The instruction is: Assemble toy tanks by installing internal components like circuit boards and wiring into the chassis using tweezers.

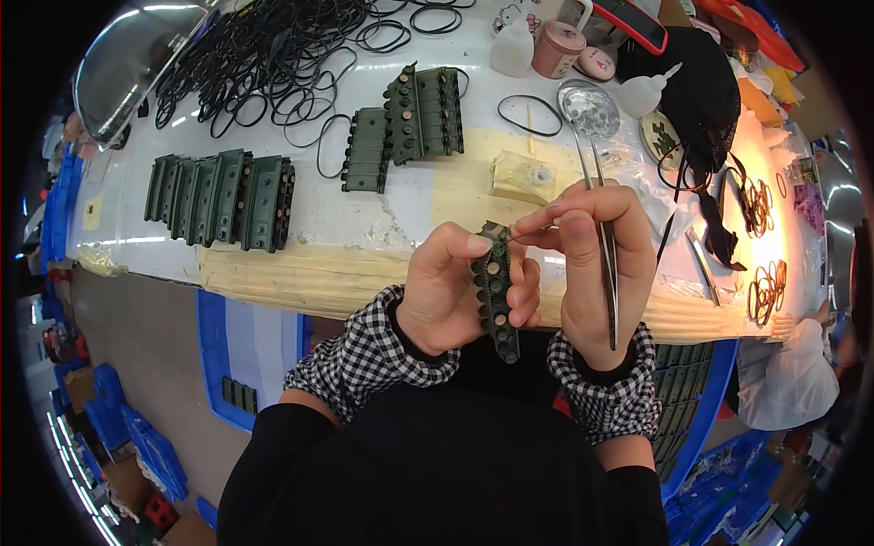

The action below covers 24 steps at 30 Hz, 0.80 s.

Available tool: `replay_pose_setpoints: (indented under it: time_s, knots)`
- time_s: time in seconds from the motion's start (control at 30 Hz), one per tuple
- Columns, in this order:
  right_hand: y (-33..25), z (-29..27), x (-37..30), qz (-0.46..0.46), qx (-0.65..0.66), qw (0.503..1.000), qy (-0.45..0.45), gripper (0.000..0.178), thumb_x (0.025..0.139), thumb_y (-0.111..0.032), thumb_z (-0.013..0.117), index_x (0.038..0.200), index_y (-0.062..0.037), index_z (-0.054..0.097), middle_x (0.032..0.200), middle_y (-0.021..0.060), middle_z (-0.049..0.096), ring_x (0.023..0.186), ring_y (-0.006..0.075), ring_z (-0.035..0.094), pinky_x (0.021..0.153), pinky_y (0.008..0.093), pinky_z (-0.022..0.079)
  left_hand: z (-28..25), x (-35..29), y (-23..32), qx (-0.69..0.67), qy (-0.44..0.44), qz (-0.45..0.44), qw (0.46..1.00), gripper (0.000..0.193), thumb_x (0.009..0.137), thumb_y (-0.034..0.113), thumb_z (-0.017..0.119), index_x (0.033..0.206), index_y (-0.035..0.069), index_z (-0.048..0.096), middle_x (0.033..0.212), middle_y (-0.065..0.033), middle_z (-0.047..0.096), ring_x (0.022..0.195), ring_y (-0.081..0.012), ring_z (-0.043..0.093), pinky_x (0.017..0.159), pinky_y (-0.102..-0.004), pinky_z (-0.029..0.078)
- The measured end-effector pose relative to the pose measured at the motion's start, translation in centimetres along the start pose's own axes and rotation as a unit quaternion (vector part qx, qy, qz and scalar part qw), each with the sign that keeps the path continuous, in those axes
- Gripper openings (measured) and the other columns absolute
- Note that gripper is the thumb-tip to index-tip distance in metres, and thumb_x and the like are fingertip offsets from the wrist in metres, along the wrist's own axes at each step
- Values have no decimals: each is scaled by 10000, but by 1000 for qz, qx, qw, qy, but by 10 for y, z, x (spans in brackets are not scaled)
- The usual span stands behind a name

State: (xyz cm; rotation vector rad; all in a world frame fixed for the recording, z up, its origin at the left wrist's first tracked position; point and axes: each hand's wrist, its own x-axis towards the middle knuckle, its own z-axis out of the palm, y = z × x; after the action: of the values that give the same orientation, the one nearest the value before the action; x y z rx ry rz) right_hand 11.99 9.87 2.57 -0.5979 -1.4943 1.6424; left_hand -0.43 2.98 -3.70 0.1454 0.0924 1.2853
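My left hand (446, 291) is closed around a dark green model tank hull (496, 291), held upright with its row of small wheels and a black track along the side showing. My right hand (605, 250) grips metal tweezers (611, 282), their tips pointing up and away from the hull. Its thumb and index finger reach the hull's upper end; whether they pinch anything small there cannot be made out. Beyond my hands lie several more green hulls (368, 150) in a small stack, and at the left a row of similar hulls (221, 196).
Tangled black rubber loops (264, 55) cover the far left. A yellowish block (523, 176), a clear round dish (590, 109), white squeeze bottles (513, 47) and a pink cup (557, 48) stand at the back right. Blue trays (211, 364) with green parts flank my lap below the table edge.
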Motion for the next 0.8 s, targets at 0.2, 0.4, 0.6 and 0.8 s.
replay_pose_setpoints:
  time_s: [0.2, 0.4, 0.6, 0.8]
  knots:
    - [1, -1, 0, -7, -1, 1000, -11, 123, 1001, -116, 494, 1016, 3, 466, 860, 110, 610, 605, 97, 597, 452, 194, 505, 0, 0, 0, 9, 1, 4, 1000, 443, 838, 383, 438, 844, 1, 662, 751, -122, 598, 685, -264, 588, 757, -418, 484]
    - [4, -1, 1, -9, 21, 1000, 4, 136, 1007, -131, 485, 1015, 3, 461, 870, 129, 624, 595, 111, 599, 463, 203, 515, 0, 0, 1, 3, 3, 1, 1000, 451, 835, 392, 439, 831, -1, 661, 751, -121, 598, 681, -263, 587, 756, -417, 483]
    - [4, -1, 2, -4, 17, 1000, 4, 151, 1010, -145, 481, 1006, 3, 454, 872, 136, 628, 594, 114, 605, 471, 208, 521, 1, 1, 1, 2, 1, 3, 1000, 456, 834, 396, 439, 830, -4, 658, 756, -120, 598, 682, -263, 591, 756, -415, 485]
    - [3, 0, 2, -6, 8, 1000, 2, 160, 1013, -154, 476, 1003, 3, 448, 868, 137, 631, 587, 110, 605, 456, 203, 516, 0, 1, 1, 1, -7, 5, 1000, 459, 838, 398, 436, 839, -3, 658, 761, -119, 599, 690, -262, 596, 764, -415, 491]
